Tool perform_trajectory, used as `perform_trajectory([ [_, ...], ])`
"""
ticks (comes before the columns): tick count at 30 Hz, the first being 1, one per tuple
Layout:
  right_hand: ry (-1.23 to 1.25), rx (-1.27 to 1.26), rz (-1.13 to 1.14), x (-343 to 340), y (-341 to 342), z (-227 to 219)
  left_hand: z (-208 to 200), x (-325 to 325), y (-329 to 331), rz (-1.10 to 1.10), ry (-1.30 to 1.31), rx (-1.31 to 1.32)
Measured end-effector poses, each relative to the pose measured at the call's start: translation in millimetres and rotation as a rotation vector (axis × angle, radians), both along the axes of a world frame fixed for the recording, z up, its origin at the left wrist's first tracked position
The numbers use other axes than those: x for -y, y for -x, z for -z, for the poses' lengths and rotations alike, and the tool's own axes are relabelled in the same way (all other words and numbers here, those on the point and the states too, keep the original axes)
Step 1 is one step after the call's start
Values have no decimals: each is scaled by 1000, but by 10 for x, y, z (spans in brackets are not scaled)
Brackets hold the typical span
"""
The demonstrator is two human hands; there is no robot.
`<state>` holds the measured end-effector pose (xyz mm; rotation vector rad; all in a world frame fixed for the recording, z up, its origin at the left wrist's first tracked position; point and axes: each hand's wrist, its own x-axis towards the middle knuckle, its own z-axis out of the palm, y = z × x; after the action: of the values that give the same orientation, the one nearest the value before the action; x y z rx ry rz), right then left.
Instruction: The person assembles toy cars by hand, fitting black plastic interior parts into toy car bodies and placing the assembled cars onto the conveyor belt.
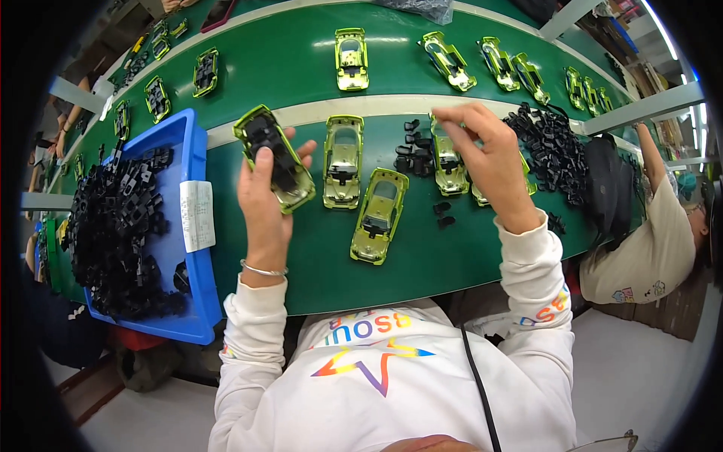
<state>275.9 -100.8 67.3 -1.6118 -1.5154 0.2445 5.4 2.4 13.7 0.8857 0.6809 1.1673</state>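
Observation:
My left hand [263, 203] grips a green toy car body shell [292, 181], its dark inner side turned up and my thumb pressed on the black part inside. My right hand [497, 154] hovers over another green car shell [450, 172], fingers curled together; whatever they pinch is too small or hidden to make out. Between my hands lie an upright-pointing car shell [343, 162] and a slightly slanted car shell [378, 218]. One more shell [480, 197] is partly covered by my right wrist. Small black plastic parts [414, 158] are scattered left of my right hand.
A blue bin [197, 264] full of black parts [120, 233] stands at the left. A pile of black pieces [553, 147] lies on the right beside a black bag [608, 181]. More car shells [352, 60] sit on the far green belt [279, 53]. A co-worker [648, 248] is at the right.

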Motion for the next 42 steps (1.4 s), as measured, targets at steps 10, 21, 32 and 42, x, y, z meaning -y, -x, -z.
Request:
perform_trajectory([
  [10, 114, 669, -152, 84, 182, 447, -79, 23, -166, 29, 50, -17],
  [21, 141, 414, -262, 105, 102, 345, -21, 119, -127, 26, 76, 35],
  [32, 328, -896, -198, 32, 478, -112, -57, 211, -196, 95, 49, 134],
  [42, 453, -1229, -161, -349, 1170, -3, 111, 307, -100, 55, -240, -8],
])
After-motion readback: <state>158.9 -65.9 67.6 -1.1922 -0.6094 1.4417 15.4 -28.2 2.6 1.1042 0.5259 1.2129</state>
